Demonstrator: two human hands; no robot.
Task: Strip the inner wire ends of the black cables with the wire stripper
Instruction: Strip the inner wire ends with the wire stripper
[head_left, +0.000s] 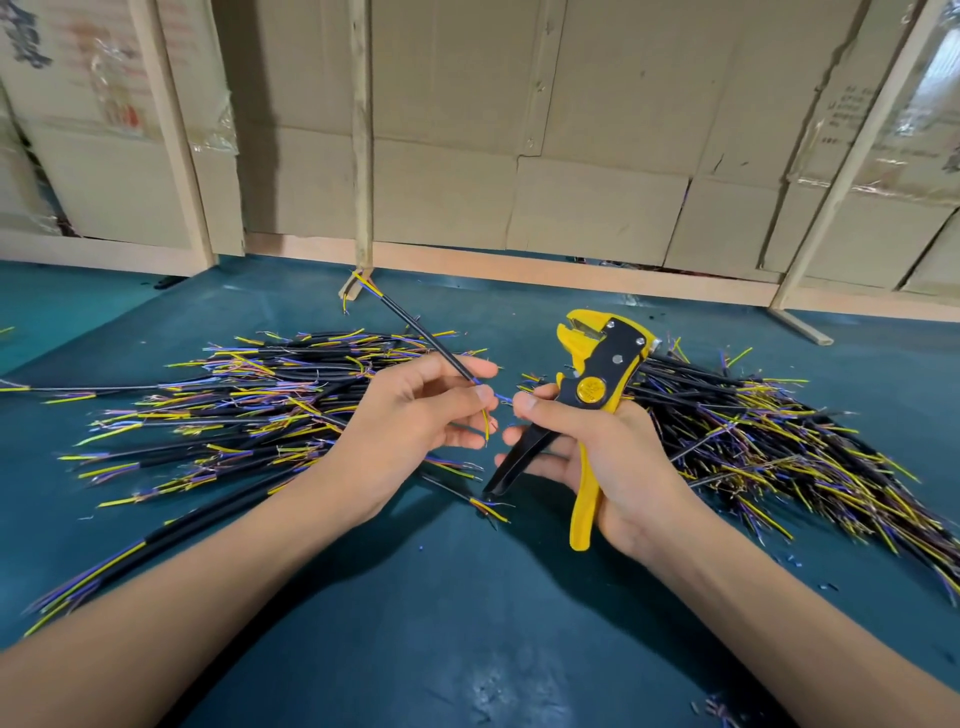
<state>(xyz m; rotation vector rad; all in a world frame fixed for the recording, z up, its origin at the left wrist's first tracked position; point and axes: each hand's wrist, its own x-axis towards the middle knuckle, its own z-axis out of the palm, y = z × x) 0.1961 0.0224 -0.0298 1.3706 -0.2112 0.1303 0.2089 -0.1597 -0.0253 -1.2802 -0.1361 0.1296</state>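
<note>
Both hands engaged over the desk's middle, cable in left, stripper in right.
Left hand (415, 415) pinches one black cable (426, 338), its far end angled toward the desk's (467, 623) back edge. Right hand (587, 441) is clamped around the yellow wire stripper (597, 374), head up, thumb and forefinger nipping the cable's blue inner wire (501, 397). Cable piles (234, 410) lie left and right.
</note>
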